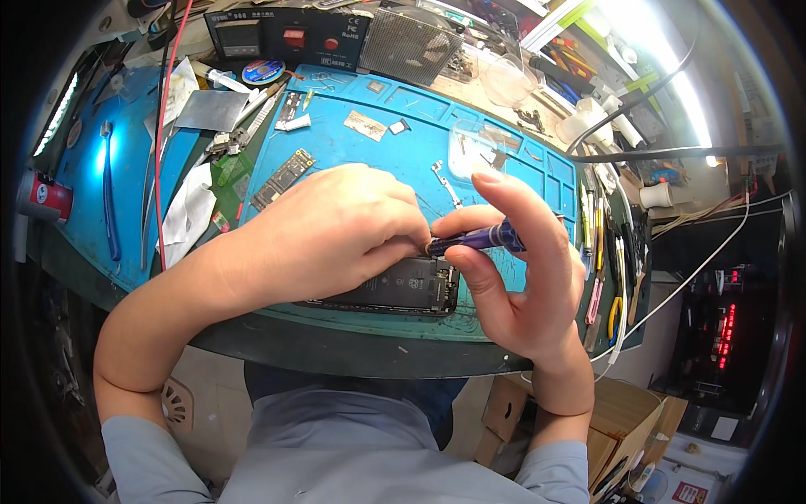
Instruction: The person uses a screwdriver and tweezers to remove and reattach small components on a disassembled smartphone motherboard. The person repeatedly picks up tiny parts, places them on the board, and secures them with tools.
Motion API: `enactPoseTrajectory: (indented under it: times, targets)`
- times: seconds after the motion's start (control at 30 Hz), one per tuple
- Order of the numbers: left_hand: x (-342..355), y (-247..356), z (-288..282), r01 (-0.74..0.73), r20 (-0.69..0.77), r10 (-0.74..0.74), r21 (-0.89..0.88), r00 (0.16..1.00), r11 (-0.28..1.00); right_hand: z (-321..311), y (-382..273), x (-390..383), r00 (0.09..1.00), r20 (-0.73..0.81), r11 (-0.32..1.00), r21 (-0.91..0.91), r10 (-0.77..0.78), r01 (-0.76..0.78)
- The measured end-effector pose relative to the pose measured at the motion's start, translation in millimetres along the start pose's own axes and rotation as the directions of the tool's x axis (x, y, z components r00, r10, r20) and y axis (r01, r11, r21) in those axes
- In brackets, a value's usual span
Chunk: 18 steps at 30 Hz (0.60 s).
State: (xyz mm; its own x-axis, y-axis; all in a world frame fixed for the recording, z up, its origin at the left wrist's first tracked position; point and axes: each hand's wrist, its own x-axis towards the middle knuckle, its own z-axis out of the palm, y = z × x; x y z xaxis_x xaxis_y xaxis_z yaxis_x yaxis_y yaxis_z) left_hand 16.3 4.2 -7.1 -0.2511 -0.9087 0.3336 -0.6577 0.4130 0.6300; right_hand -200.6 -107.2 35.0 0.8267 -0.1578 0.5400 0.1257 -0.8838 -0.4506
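Note:
An opened smartphone [401, 286] lies on the blue work mat near the table's front edge, its black battery and inner parts bare. My right hand [537, 277] holds a dark blue-purple screwdriver [478, 240], which slants leftward and down to the phone's upper right area. My left hand [340, 227] reaches across the phone, its thumb and forefinger pinched together right by the screwdriver's tip. Whatever sits between those left fingers is too small or hidden to make out. Part of the phone is covered by the left hand and wrist.
On the blue mat [336, 134] lie a circuit board [284, 178], a narrow metal part [447, 185] and a clear plastic tray [475, 151]. Tweezers and pens [598, 227] line the right side. A black power unit [285, 38] stands behind; a red cable [159, 151] hangs at left.

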Motion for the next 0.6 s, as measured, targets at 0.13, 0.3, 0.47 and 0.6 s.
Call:
enactPoseTrajectory:
  times: [0.13, 0.3, 0.47, 0.6]
  targets:
    - [-3.1, -1.2, -0.6, 0.007, -0.002, -0.007, 0.010, 1.000, 1.000, 3.5, 3.2, 2.0, 1.000, -0.009, 0.999, 0.034, -0.014, 0.015]
    - [-1.3, 0.5, -1.0, 0.008, -0.012, -0.008, 0.023, 1.000, 1.000, 1.0, 1.6, 1.1, 1.000, -0.012, 1.000, 0.027, 0.007, -0.007]
    - [-1.6, 0.4, -1.1, 0.011, -0.009, -0.010, 0.031, 1.000, 0.999, 0.0, 0.9, 2.1, 1.000, -0.014, 1.000, 0.003, 0.001, -0.001]
    - [-1.9, 1.2, -1.4, 0.018, -0.008, -0.018, 0.031, 1.000, 0.999, -0.1, -1.8, 2.2, 0.999, -0.016, 0.999, -0.001, 0.033, -0.033]
